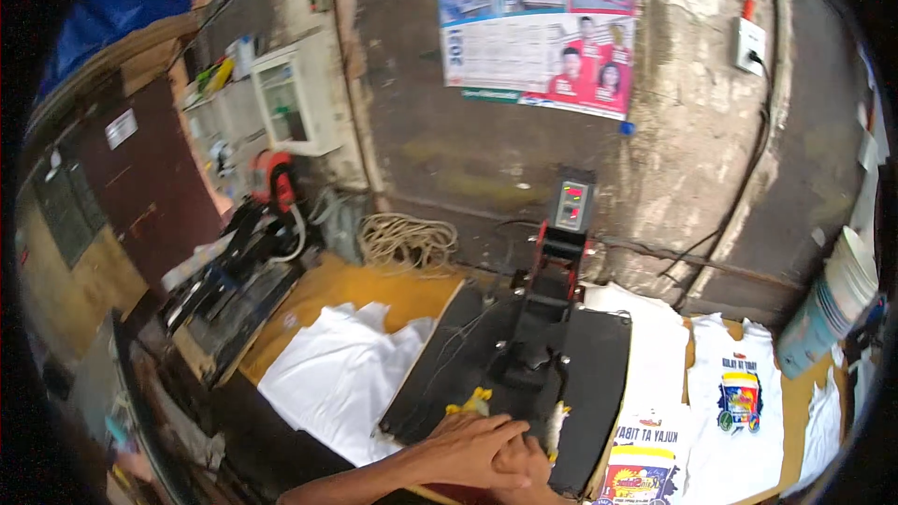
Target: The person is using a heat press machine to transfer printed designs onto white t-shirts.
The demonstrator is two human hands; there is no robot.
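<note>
A black heat press point(538, 346) stands in front of me at the wall, its control box point(572, 204) lit with red and green lights. My left hand point(463, 449) lies over the near side of the press handle point(556, 425), which has yellow and whitish wrapping at its sides. Its fingers reach across my right hand point(520, 468), so the two overlap. Both are closed about the handle's near end, and the bar beneath them is hidden. The wide black plate point(599, 355) extends under the handle; whatever is beneath it is out of sight.
A crumpled white cloth point(327, 374) lies left of the press. White printed shirts point(739, 383) and another printed piece point(645, 458) lie to the right. Stacked buckets point(828, 304) stand at far right. Coiled rope point(407, 241) and a second black machine point(234, 285) sit at back left.
</note>
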